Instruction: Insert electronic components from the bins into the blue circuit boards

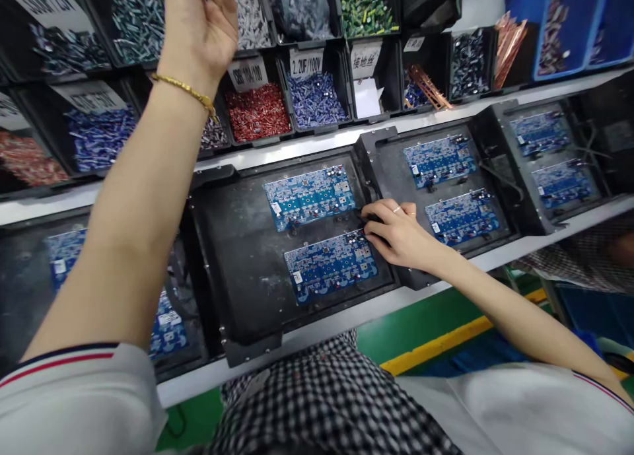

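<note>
My left hand [201, 26] is raised up over the black parts bins, palm toward me, a gold bracelet on the wrist; its fingers run off the top edge. My right hand [396, 234] rests curled on the right edge of a black carrier tray [232, 244], fingertips touching the corner of the nearer blue circuit board [329, 265]. A second blue circuit board [310, 196] lies behind it in the same tray. What the right fingers pinch, if anything, is hidden.
More carrier trays with blue boards sit along the line to the right [448, 191], [549, 154] and to the left [64, 263]. Bins of red parts [257, 111], blue capacitors [317, 98], green parts [366, 6] and copper strips [508, 42] fill the shelf behind.
</note>
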Motion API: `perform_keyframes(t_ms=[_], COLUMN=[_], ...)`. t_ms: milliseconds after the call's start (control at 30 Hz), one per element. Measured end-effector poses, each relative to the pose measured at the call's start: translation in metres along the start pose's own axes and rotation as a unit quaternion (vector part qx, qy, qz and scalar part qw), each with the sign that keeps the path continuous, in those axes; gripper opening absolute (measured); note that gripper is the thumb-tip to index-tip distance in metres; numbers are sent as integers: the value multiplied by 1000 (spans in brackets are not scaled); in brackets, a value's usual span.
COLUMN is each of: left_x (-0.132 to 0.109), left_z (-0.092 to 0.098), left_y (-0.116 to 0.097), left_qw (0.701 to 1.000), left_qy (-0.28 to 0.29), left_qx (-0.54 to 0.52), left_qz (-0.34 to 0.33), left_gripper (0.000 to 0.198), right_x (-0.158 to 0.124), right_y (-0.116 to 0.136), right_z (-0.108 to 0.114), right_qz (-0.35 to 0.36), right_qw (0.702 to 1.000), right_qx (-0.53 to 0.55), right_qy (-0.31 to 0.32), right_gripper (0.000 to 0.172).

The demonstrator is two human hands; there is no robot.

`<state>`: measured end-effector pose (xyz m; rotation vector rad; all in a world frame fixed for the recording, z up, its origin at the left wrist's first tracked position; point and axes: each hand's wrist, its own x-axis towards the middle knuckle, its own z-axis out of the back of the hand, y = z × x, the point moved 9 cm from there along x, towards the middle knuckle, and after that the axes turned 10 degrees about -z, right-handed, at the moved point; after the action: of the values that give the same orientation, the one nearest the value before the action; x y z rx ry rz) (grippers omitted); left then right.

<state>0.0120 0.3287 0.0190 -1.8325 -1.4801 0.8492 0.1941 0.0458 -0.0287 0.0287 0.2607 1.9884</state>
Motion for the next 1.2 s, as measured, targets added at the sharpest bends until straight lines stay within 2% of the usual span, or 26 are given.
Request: perform_keyframes(t_ms=[100, 167, 233, 333, 400, 500, 600, 667, 767, 833, 933, 1000, 1067, 1200], left_x=[-17, -34, -58, -105, -137, -174, -199, -208, -216, -219, -222, -220, -214, -207], left_z=[-9, -16, -18, -8, -3, 1, 4, 3, -5, -11, -15, -14, -9, 11], left_y=[-4, 17, 45, 87, 108, 124, 133, 136, 138, 137, 138, 138, 136, 133], left_qw=[994, 996, 996, 984, 973, 966, 960, 960, 966, 971, 975, 974, 971, 949], left_qy=[-16, 0, 3, -38, -53, -47, -51, -57, -55, -54, -62, -68, -85, -170], left_qx=[-71, -81, -69, -35, -19, 22, 53, 55, 50, 43, 29, 13, -10, -62], left_qz=[-76, -26, 53, 171, 222, 254, 269, 269, 249, 230, 214, 216, 223, 258], left_gripper=[31, 30, 27, 26, 24, 17, 15, 14, 11, 11, 12, 12, 13, 24], right_x=[0, 1, 1, 1, -1, -2, 5, 14, 25, 31, 34, 38, 48, 85], right_y=[0, 0, -1, 0, 2, 3, 3, 0, 0, 7, 15, 14, 6, -24], right_z=[0, 0, 0, -1, 0, 2, 11, 29, 54, 60, 63, 66, 66, 49], right_qz=[6, 6, 5, 8, 14, 13, -17, -61, -111, -119, -126, -126, -116, -77], right_qw=[1000, 1000, 1000, 1000, 1000, 1000, 998, 987, 948, 930, 921, 925, 937, 976], right_qx=[2, 11, 16, 13, 4, -3, 60, 143, 253, 286, 284, 265, 240, 161], right_qy=[0, 5, 9, 8, 3, 2, 3, -48, -157, -197, -233, -242, -224, -126], right_gripper=[15, 15, 15, 15, 15, 15, 14, 12, 11, 12, 12, 14, 14, 14])
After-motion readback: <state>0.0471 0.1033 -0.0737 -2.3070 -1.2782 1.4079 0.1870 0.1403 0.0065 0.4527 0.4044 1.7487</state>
